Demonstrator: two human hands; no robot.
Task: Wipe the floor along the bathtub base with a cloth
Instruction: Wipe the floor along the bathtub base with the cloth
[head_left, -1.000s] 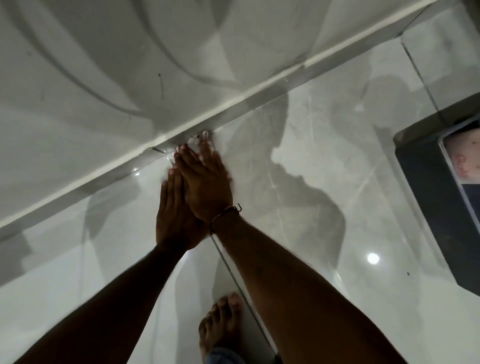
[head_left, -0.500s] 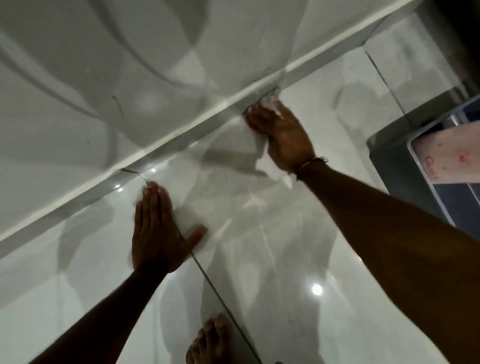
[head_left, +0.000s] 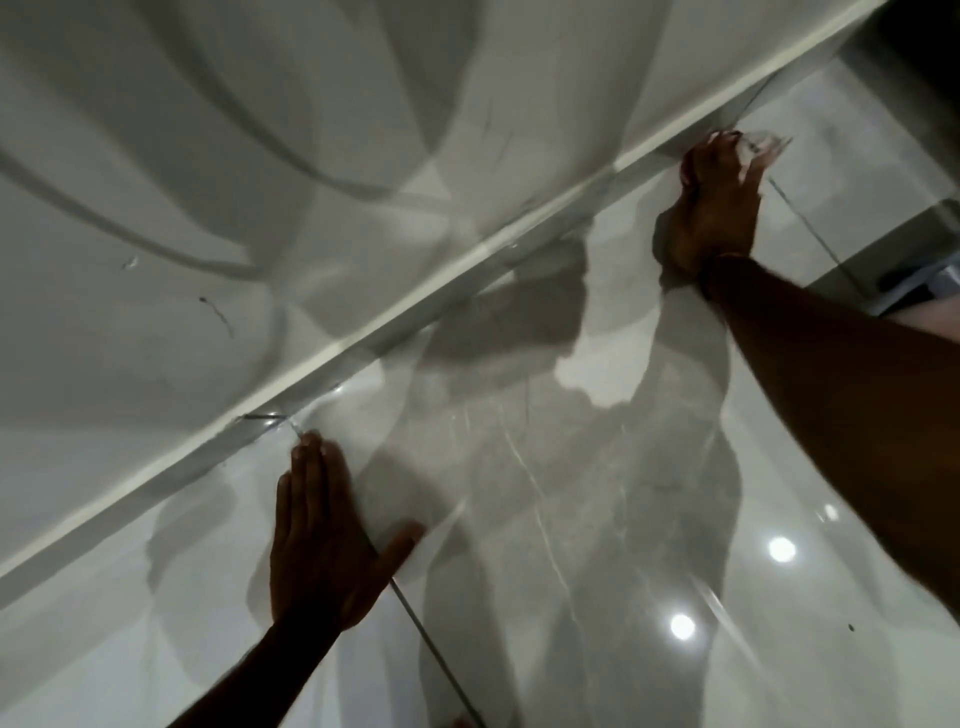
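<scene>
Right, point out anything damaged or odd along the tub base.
A few dark scratch-like marks show on the bathtub panel, and a short dark mark sits at the base strip near the left hand; the blur leaves the cause unclear. The right hand presses the cloth at the base. Nothing spilled.

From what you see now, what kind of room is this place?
Most likely a bathroom: a white bathtub side meets glossy grey floor tiles, and the right hand presses a cloth along the tub's base.
</scene>
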